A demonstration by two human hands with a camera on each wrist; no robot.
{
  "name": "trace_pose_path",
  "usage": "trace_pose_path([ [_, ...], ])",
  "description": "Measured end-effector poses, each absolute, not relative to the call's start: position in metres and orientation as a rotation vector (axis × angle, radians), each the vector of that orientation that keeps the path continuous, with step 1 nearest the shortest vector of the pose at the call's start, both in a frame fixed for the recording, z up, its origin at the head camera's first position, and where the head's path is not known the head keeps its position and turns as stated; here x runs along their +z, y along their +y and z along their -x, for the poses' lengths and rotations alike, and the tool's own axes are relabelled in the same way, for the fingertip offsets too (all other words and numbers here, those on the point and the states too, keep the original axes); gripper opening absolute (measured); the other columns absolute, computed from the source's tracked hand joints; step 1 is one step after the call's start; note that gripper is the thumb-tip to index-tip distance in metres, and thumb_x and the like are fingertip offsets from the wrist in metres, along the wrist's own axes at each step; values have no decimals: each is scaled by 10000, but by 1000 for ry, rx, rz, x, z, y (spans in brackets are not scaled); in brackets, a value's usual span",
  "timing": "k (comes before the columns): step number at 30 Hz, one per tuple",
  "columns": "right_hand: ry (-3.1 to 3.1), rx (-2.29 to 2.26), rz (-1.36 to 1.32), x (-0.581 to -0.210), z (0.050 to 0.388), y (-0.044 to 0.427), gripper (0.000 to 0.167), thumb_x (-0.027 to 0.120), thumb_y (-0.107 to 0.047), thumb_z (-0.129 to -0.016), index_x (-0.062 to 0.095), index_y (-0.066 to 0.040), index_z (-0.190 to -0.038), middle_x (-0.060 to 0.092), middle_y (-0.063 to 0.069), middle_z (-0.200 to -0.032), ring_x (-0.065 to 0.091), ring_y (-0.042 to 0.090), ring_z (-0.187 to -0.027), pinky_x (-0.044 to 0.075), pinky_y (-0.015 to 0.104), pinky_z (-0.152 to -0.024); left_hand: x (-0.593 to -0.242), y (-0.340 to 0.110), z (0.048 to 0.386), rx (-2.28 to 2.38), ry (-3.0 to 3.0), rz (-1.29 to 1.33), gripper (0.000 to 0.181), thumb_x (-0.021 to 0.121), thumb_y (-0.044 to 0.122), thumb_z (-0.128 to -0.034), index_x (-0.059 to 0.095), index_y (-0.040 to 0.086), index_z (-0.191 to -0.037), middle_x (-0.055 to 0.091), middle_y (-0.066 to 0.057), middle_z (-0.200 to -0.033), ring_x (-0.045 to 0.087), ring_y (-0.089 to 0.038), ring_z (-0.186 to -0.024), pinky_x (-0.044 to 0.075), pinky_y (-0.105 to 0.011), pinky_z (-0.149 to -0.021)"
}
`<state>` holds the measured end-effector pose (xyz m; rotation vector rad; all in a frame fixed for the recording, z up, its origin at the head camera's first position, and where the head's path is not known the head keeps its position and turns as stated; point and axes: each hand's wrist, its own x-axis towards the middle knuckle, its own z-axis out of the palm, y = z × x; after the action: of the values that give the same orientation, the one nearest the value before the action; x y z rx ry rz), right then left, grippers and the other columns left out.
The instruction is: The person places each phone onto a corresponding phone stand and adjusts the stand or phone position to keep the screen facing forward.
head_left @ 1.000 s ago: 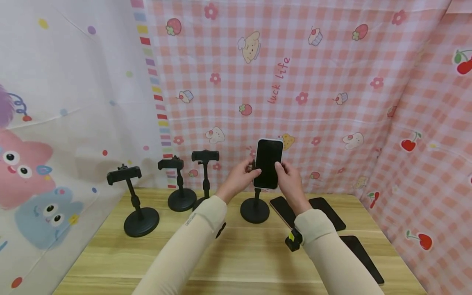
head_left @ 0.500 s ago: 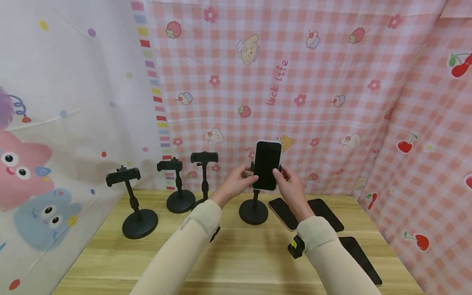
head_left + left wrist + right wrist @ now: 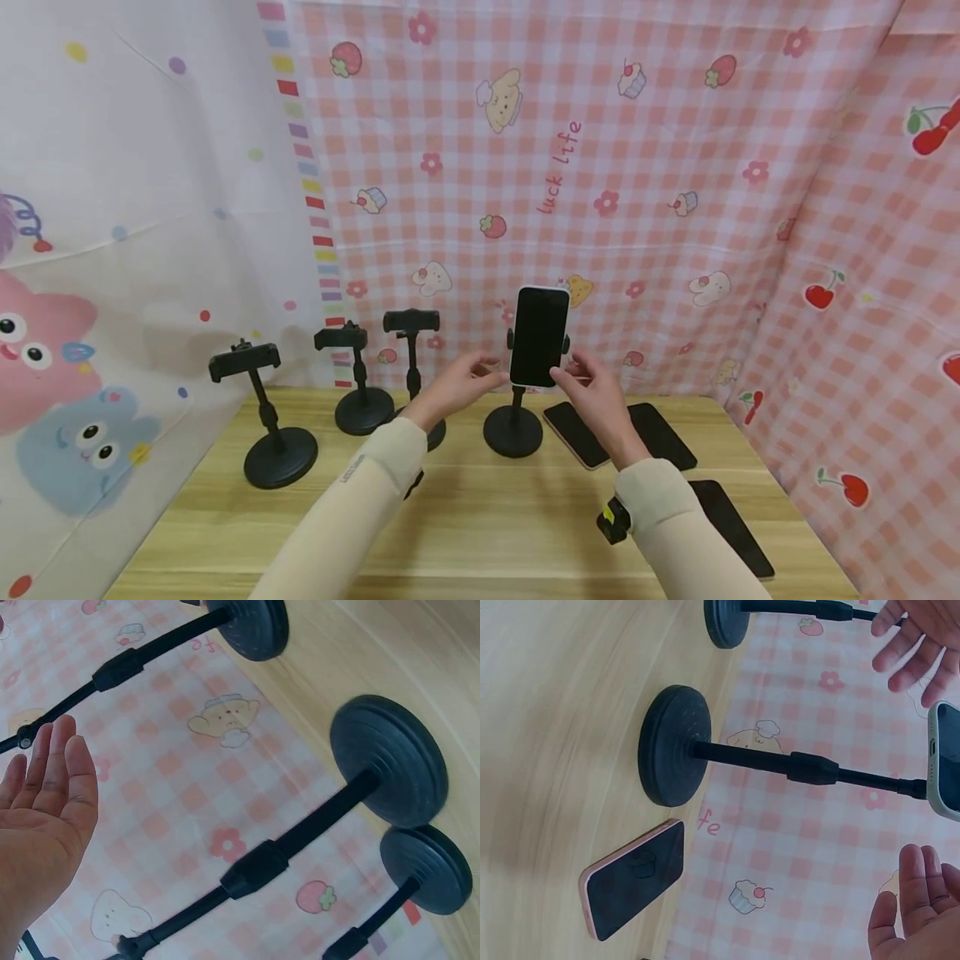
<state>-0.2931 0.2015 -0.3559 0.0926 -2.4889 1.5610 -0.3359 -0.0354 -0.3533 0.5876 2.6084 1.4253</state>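
A white-edged smartphone [image 3: 540, 337] sits upright in the clamp of a black phone stand [image 3: 513, 432], its dark screen facing me. My left hand [image 3: 459, 387] is just left of the phone's lower edge, fingers relaxed, holding nothing. On the other side, my right hand [image 3: 597, 398] has its thumb near the lower right corner of the phone. The right wrist view shows a gap between the right hand [image 3: 922, 911] and the phone [image 3: 946, 761]. In the left wrist view, the left hand [image 3: 49, 802] has loosely extended fingers.
Three more black phone stands, the leftmost one [image 3: 280, 457] among them, stand on the left with bare clamps. Dark-screened phones lie on the right: one pink-edged [image 3: 576, 433], one behind it [image 3: 663, 435], one nearer [image 3: 731, 525]. Patterned cloth [image 3: 600, 150] hangs behind the wooden table [image 3: 480, 533].
Both hands have let go of the phone and drawn away from it, the left toward the left, the right slightly down and right. The phone stays in the stand's clamp.
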Motion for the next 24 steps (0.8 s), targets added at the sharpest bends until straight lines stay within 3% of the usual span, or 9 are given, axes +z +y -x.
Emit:
trace_pose_path([
  [10, -2590, 1434, -25, -365, 278, 209, 711, 643, -456, -951, 422, -35, -1480, 562, 215, -1345, 561, 352, -1220, 463, 495, -992, -364, -55, 330, 1349, 2656, -551, 523, 634, 477, -952, 594, 118, -1330, 608, -74, -1240, 574, -256, -1128, 473, -478, -954],
  [15, -2643, 1411, 48, -373, 270, 213, 742, 644, -505, -931, 431, -40, -1468, 548, 208, -1364, 546, 355, -1240, 444, 506, -1011, -366, -63, 326, 1245, 2735, -529, 484, 618, 415, -979, 594, 84, -1330, 621, -106, -1219, 586, -275, -1110, 475, -477, -943],
  [24, -2714, 1287, 48, -388, 258, 214, 721, 664, -445, -938, 439, 1, -1458, 538, 228, -1368, 540, 380, -1229, 439, 532, -1003, -370, -76, 307, 897, 2879, -418, 492, 625, 423, -970, 594, 70, -1312, 661, -113, -1160, 635, -271, -1030, 501, -482, -883],
])
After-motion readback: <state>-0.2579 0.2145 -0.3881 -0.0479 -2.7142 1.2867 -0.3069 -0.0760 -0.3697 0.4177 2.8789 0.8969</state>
